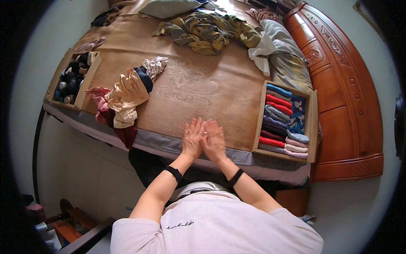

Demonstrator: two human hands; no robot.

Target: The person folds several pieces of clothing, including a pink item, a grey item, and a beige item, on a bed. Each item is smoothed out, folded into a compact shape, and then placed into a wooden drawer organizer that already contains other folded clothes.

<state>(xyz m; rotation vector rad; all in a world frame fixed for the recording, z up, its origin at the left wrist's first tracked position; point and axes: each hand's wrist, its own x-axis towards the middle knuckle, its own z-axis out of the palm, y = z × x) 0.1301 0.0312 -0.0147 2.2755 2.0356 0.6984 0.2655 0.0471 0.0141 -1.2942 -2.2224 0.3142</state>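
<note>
My left hand (193,138) and my right hand (214,139) meet over the near edge of the woven mat (186,110) on the bed. Their fingers are stretched out, the right ones a little blurred, and nothing shows in either. To the left lies a loose heap of clothes, with a cream garment (126,97) on top, a pink one (98,99) beside it and a dark red one (125,136) hanging over the bed edge. At the right, a wooden drawer box (314,122) holds rolled clothes (277,111) in rows, red, blue, grey and pink.
Another wooden box (87,80) at the far left holds dark, balled socks. A crumpled yellow-grey cloth (207,34) and a grey pillow (169,6) lie at the back. A carved wooden headboard (338,97) stands along the right side.
</note>
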